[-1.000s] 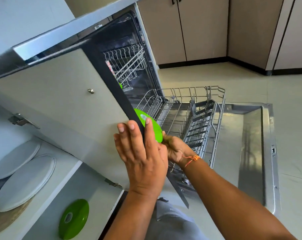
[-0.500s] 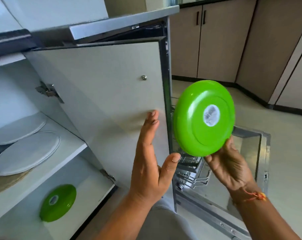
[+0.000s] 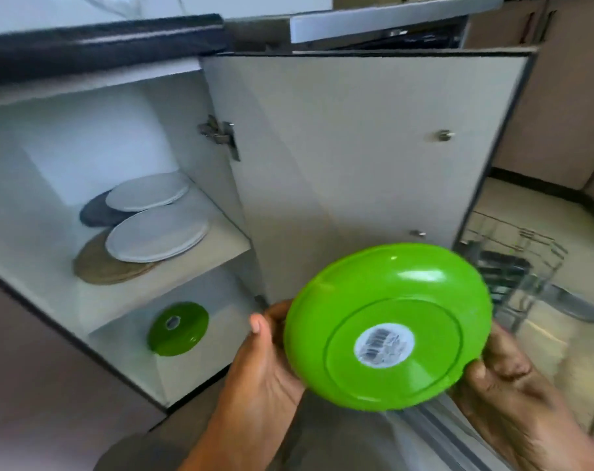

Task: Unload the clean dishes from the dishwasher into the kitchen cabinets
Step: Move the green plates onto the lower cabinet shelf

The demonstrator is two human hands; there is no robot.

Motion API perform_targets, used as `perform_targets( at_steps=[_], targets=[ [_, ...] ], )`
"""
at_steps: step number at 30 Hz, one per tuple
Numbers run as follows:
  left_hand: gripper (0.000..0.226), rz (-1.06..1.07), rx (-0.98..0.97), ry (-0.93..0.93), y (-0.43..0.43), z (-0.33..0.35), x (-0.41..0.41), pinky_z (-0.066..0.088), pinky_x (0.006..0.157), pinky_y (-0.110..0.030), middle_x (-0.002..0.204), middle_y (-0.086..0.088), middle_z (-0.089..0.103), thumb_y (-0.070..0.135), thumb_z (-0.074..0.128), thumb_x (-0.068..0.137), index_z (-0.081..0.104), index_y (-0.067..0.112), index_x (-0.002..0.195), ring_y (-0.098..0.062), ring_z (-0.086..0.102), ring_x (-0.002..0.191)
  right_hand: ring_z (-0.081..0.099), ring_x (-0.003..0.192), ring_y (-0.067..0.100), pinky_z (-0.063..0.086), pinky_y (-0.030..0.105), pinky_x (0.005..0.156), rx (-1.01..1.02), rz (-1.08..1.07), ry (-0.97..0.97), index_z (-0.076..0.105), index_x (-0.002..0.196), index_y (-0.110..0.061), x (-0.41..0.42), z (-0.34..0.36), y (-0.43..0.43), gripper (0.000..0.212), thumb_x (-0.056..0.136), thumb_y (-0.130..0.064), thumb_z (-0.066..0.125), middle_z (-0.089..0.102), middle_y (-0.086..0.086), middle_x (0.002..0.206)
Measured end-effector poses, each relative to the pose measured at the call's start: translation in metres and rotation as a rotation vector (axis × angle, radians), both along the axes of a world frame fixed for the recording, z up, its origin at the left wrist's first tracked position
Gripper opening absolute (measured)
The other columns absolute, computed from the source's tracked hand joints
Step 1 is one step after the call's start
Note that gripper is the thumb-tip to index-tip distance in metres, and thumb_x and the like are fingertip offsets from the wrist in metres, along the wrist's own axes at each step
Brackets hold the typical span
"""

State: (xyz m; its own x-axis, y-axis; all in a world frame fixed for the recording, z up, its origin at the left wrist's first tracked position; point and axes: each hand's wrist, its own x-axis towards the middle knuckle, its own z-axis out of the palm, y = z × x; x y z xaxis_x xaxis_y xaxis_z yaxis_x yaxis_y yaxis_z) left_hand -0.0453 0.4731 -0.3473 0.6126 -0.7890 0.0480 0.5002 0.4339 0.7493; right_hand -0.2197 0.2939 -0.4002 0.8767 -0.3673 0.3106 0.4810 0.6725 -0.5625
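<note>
The left hand and right hand both grip the green plate, held before the open cabinet. Next it likely goes down beside the other green plate there.

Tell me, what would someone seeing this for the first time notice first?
The bright green plate, underside up with a barcode sticker, is held front and centre between the left hand and right hand. Next comes a second green plate lying on the open cabinet's lower shelf at left, with two pale round plates on the upper shelf.
</note>
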Motion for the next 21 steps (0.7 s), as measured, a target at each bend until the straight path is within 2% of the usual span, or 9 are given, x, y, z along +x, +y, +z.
perform_targets(
  at_steps=[3,5,8,10,12,14,17,19,21],
  targets=[
    [0.077,0.098,0.11,0.205,0.041,-0.02,0.027,0.056,0.087,-0.047,0.129,-0.018,0.062,0.047,0.089,0.059,0.068,0.01,0.122,-0.033,0.061,0.119,0.056,0.122,0.034,0.046,0.039,0.103,-0.353,-0.115,0.237,0.052,0.138,-0.014,0.041,-0.004,0.034,0.05,0.089,-0.005,0.058,0.055,0.031,0.133],
    [0.065,0.167,0.222,0.304,0.06,-0.039,0.047,0.052,0.093,-0.053,0.132,-0.017,0.061,0.053,0.066,0.08,0.062,0.011,0.129,-0.032,0.059,0.121,0.062,0.116,0.028,0.05,0.038,0.099,-0.403,-0.088,0.36,0.06,0.13,-0.021,0.073,-0.005,0.058,0.056,0.079,-0.031,0.079,0.063,0.022,0.127],
    [0.058,0.317,0.36,0.444,0.076,-0.081,0.086,0.056,0.086,-0.053,0.128,-0.017,0.063,0.051,0.041,0.095,0.058,0.011,0.133,-0.032,0.063,0.115,0.067,0.108,0.024,0.056,0.036,0.09,-0.439,-0.095,0.529,0.059,0.129,-0.012,0.128,-0.021,0.083,0.048,0.086,-0.029,0.073,0.07,0.013,0.118],
    [0.055,0.412,0.426,0.526,0.08,-0.112,0.114,0.058,0.081,-0.051,0.122,-0.016,0.067,0.049,0.04,0.098,0.058,0.011,0.133,-0.034,0.065,0.109,0.071,0.098,0.019,0.058,0.03,0.078,-0.514,-0.154,0.68,0.061,0.123,-0.012,0.177,-0.046,0.087,0.029,0.094,-0.017,0.063,0.074,0.008,0.108],
    [0.051,0.468,0.467,0.612,0.077,-0.139,0.142,0.053,0.081,-0.049,0.12,-0.016,0.068,0.047,0.042,0.099,0.06,0.011,0.13,-0.033,0.064,0.107,0.07,0.097,0.02,0.057,0.036,0.082,-0.677,-0.196,0.818,0.063,0.115,-0.016,0.227,-0.078,0.082,0.021,0.096,-0.025,0.063,0.074,0.004,0.104],
    [0.043,0.548,0.428,0.705,0.07,-0.164,0.169,0.049,0.082,-0.05,0.131,-0.015,0.061,0.039,0.044,0.101,0.058,0.011,0.13,-0.03,0.059,0.114,0.066,0.105,0.025,0.053,0.038,0.089,-0.873,-0.203,0.933,0.062,0.117,-0.016,0.276,-0.11,0.077,0.027,0.093,-0.029,0.066,0.071,0.006,0.11],
    [0.045,0.622,0.437,0.684,0.056,-0.203,0.203,0.047,0.093,-0.04,0.148,-0.014,0.045,0.03,0.037,0.105,0.042,0.006,0.143,-0.028,0.046,0.134,0.058,0.118,0.035,0.046,0.036,0.098,-1.213,-0.122,1.015,0.049,0.138,-0.009,0.332,-0.149,0.078,0.053,0.092,-0.03,0.065,0.062,0.018,0.128],
    [0.046,0.652,0.494,0.642,0.049,-0.23,0.225,0.052,0.086,-0.036,0.147,-0.015,0.045,0.03,0.036,0.106,0.04,0.005,0.144,-0.029,0.048,0.133,0.053,0.121,0.04,0.041,0.037,0.099,-1.478,-0.062,1.043,0.04,0.143,-0.005,0.355,-0.176,0.08,0.061,0.094,-0.035,0.06,0.056,0.026,0.131],
    [0.036,0.703,0.488,0.676,0.045,-0.261,0.246,0.055,0.081,-0.048,0.137,-0.018,0.055,0.03,0.042,0.104,0.054,0.009,0.131,-0.033,0.057,0.122,0.052,0.122,0.04,0.04,0.037,0.099,-1.655,-0.015,1.044,0.035,0.147,-0.007,0.368,-0.198,0.082,0.067,0.094,-0.043,0.058,0.051,0.026,0.132]
  ],
)
